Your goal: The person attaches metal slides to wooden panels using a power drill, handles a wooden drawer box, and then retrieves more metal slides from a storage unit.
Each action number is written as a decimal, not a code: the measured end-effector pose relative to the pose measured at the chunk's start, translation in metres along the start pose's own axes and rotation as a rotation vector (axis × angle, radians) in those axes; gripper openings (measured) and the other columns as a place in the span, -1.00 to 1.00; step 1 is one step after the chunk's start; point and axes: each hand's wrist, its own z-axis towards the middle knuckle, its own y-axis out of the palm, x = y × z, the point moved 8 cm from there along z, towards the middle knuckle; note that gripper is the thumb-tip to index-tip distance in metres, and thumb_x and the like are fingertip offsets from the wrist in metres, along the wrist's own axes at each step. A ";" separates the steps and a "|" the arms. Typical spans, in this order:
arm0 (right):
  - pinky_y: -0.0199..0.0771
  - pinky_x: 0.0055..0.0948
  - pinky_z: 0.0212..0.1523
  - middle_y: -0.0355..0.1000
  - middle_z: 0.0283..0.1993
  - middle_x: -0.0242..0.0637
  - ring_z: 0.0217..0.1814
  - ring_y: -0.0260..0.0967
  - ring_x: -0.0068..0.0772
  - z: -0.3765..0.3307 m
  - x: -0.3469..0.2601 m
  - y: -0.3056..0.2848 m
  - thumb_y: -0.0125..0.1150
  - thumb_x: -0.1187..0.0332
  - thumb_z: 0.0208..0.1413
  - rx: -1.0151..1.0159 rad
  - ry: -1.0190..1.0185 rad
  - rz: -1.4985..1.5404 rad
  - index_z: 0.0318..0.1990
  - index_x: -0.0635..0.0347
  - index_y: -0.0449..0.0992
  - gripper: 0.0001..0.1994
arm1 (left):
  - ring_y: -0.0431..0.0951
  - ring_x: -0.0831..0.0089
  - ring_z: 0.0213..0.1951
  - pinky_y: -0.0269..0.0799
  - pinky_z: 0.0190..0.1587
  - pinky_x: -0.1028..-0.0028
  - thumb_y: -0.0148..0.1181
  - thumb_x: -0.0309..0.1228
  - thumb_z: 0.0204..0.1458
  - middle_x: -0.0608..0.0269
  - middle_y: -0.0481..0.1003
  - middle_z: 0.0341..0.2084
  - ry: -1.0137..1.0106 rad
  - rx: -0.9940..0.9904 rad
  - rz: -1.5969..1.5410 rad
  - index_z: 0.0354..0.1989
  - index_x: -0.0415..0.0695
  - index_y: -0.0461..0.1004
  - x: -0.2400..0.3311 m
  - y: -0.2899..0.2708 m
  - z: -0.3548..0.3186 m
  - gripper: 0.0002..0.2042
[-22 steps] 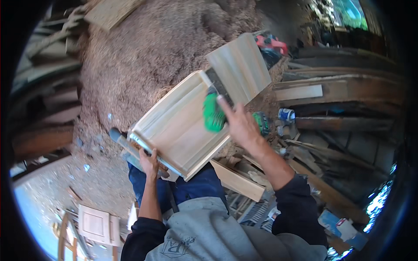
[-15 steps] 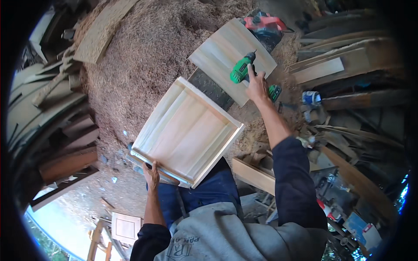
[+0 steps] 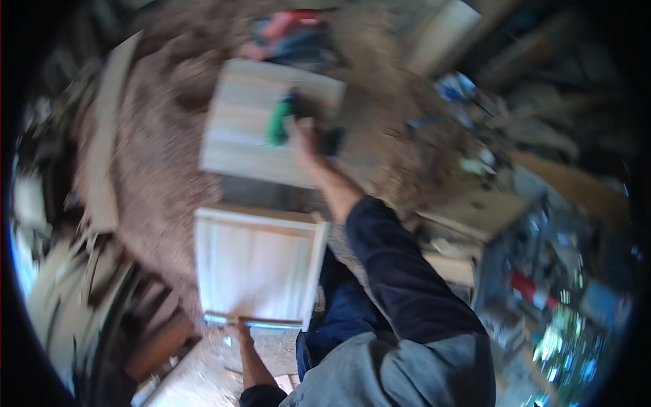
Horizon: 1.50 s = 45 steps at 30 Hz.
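The picture is blurred by motion. My left hand [image 3: 239, 330] grips the near edge of a pale wooden framed panel [image 3: 254, 264] held in front of my legs. My right hand [image 3: 306, 144] reaches forward to a green power tool [image 3: 279, 123] lying on a second pale wooden panel [image 3: 261, 132]. The fingers lie on the tool's dark body; whether they grip it I cannot tell.
A large heap of sawdust [image 3: 152, 163] spreads to the left and beyond the panels. A red and dark tool [image 3: 288, 34] lies past the far panel. Wooden planks [image 3: 102, 156] are stacked at left. Boards and assorted clutter [image 3: 488, 203] crowd the right side.
The view has swung. The framed panel now sits nearer my legs, with the far panel straight ahead. My right hand stays at the green tool.
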 end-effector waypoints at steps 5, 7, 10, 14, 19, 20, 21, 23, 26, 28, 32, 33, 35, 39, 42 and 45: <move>0.38 -0.11 -0.23 0.38 -0.10 0.06 -0.16 0.39 -0.05 -0.078 -0.048 -0.014 0.20 0.29 0.08 -0.038 -0.343 -0.882 0.00 0.24 0.44 -0.65 | 0.47 0.26 -0.22 0.54 -0.17 0.16 -0.04 -0.13 0.21 0.14 0.45 -0.21 -0.205 -0.231 0.259 -0.04 -0.07 0.44 -0.003 0.012 -0.004 -0.68; 0.43 -0.05 -0.21 0.35 -0.09 0.11 -0.16 0.41 0.06 -0.152 -0.061 -0.046 0.14 0.39 0.02 -0.024 -0.499 -1.069 0.15 0.21 0.39 -0.53 | 0.49 0.25 -0.36 0.57 -0.28 0.21 -0.05 -0.09 0.21 0.13 0.46 -0.28 -0.298 -0.210 0.361 -0.05 -0.06 0.45 0.016 0.032 -0.015 -0.66; 0.45 -0.10 -0.14 0.31 -0.07 0.06 -0.17 0.39 0.02 -0.265 -0.113 -0.049 0.15 0.40 0.02 -0.328 -0.404 -0.998 0.28 0.19 0.30 -0.42 | 0.44 0.27 -0.51 0.51 -0.49 0.30 -0.02 -0.06 0.19 0.11 0.43 -0.37 -0.329 -0.123 0.483 -0.07 -0.08 0.44 0.021 0.013 0.006 -0.63; 0.46 -0.08 -0.16 0.32 -0.18 -0.11 -0.13 0.43 -0.04 -0.454 -0.111 -0.128 0.09 0.28 0.13 -0.513 -0.210 -1.017 0.18 0.02 0.36 -0.57 | 0.36 0.33 -0.73 0.38 -0.72 0.39 -0.02 0.06 0.21 0.14 0.38 -0.60 -0.118 -0.128 0.365 -0.16 -0.23 0.42 0.037 0.051 -0.014 -0.51; 0.47 -0.05 -0.09 0.50 -0.20 -0.07 -0.11 0.48 -0.01 -0.645 -0.097 -0.296 0.08 0.34 0.00 -0.271 -0.068 -1.127 -0.09 0.09 0.55 -0.71 | 0.16 0.40 -0.72 0.18 -0.70 0.37 0.07 -0.05 0.16 0.34 0.11 -0.76 0.209 -0.448 0.339 -0.62 -0.09 0.17 0.109 0.098 -0.074 -0.56; 0.48 -0.06 -0.12 0.50 -0.26 -0.05 -0.16 0.48 0.04 -0.678 -0.110 -0.341 0.07 0.37 -0.01 -0.048 0.007 -1.063 -0.12 0.08 0.57 -0.72 | 0.01 0.47 -0.68 0.09 -0.68 0.35 0.13 -0.09 0.14 0.41 0.04 -0.74 0.305 -0.489 0.292 -0.64 -0.05 0.11 0.121 0.107 -0.094 -0.55; 0.48 -0.05 -0.17 0.51 -0.28 -0.04 -0.20 0.49 0.06 -0.704 -0.111 -0.382 0.08 0.39 -0.02 0.155 -0.049 -1.054 -0.20 0.09 0.58 -0.77 | 0.13 0.43 -0.70 0.15 -0.70 0.36 0.12 -0.07 0.13 0.34 0.14 -0.72 0.244 -0.466 0.391 -0.60 -0.08 0.17 0.122 0.108 -0.106 -0.57; 0.48 -0.04 -0.22 0.52 -0.39 -0.06 -0.29 0.53 0.05 -0.750 -0.130 -0.467 0.12 0.44 -0.04 0.460 0.061 -1.188 -0.34 0.11 0.55 -0.89 | 0.27 0.35 -0.73 0.18 -0.75 0.38 0.08 -0.07 0.17 0.31 0.17 -0.77 0.331 -0.491 0.395 -0.64 -0.11 0.18 0.120 0.120 -0.142 -0.54; 0.47 -0.04 -0.37 0.50 -0.46 -0.06 -0.37 0.51 0.08 -0.787 -0.173 -0.552 0.14 0.37 0.06 0.944 -0.057 -0.818 -0.40 0.08 0.53 -0.93 | 0.40 0.26 -0.77 0.26 -0.79 0.33 0.05 -0.07 0.17 0.17 0.32 -0.78 0.235 -0.530 0.419 -0.60 -0.24 0.31 0.090 0.115 -0.173 -0.53; 0.50 -0.04 -0.34 0.54 -0.34 -0.02 -0.33 0.53 0.09 -0.787 -0.165 -0.600 0.13 0.19 0.12 0.996 0.096 -0.451 -0.33 0.09 0.52 -0.81 | 0.46 0.25 -0.58 0.43 -0.57 0.33 0.14 -0.03 0.13 0.16 0.40 -0.55 0.280 -0.655 0.765 -0.33 -0.17 0.33 0.058 0.116 -0.185 -0.60; 0.54 -0.02 -0.06 0.54 -0.17 0.07 -0.10 0.50 0.23 -0.764 -0.155 -0.645 0.23 -0.08 0.03 1.163 0.306 -0.857 -0.11 0.13 0.46 -0.53 | 0.49 0.21 -0.52 0.44 -0.50 0.29 0.13 -0.02 0.12 0.09 0.44 -0.52 0.615 -0.821 1.466 -0.31 -0.15 0.39 0.004 0.119 -0.239 -0.61; 0.55 -0.04 -0.08 0.54 -0.20 0.10 -0.09 0.50 0.21 -0.757 -0.161 -0.637 0.29 -0.02 0.00 1.223 0.351 -0.773 -0.20 0.25 0.48 -0.53 | 0.49 0.20 -0.51 0.44 -0.48 0.28 0.13 -0.02 0.12 0.07 0.45 -0.51 0.660 -0.806 1.561 -0.30 -0.15 0.41 0.005 0.113 -0.245 -0.62; 0.54 -0.06 -0.04 0.54 -0.16 0.12 -0.06 0.51 0.18 -0.755 -0.172 -0.633 0.35 -0.04 -0.08 1.172 0.364 -0.738 -0.14 0.27 0.47 -0.46 | 0.51 0.18 -0.48 0.44 -0.44 0.26 0.13 -0.01 0.12 0.04 0.46 -0.50 0.726 -0.782 1.675 -0.29 -0.14 0.44 0.009 0.113 -0.259 -0.62; 0.52 -0.07 0.02 0.52 -0.10 0.15 -0.01 0.50 0.15 -0.763 -0.177 -0.645 0.38 0.01 -0.12 1.116 0.381 -0.650 -0.13 0.38 0.47 -0.42 | 0.54 0.14 -0.42 0.44 -0.37 0.22 0.12 0.00 0.12 -0.04 0.50 -0.47 0.812 -0.724 1.815 -0.27 -0.13 0.51 0.020 0.130 -0.283 -0.61; 0.51 -0.07 0.04 0.51 -0.10 0.19 0.01 0.49 0.15 -0.754 -0.185 -0.648 0.38 0.06 -0.14 1.036 0.403 -0.677 -0.13 0.44 0.48 -0.42 | 0.56 0.11 -0.38 0.45 -0.31 0.19 0.12 0.01 0.12 -0.09 0.52 -0.45 0.872 -0.637 1.873 -0.25 -0.12 0.56 0.038 0.146 -0.290 -0.61; 0.52 -0.09 0.01 0.53 -0.14 0.15 0.02 0.48 0.15 -0.754 -0.173 -0.664 0.30 0.14 -0.14 1.100 0.373 -0.510 -0.20 0.37 0.57 -0.56 | 0.58 0.08 -0.33 0.45 -0.26 0.16 0.12 0.01 0.12 -0.14 0.55 -0.43 1.054 -0.519 1.880 -0.24 -0.10 0.61 0.065 0.185 -0.301 -0.60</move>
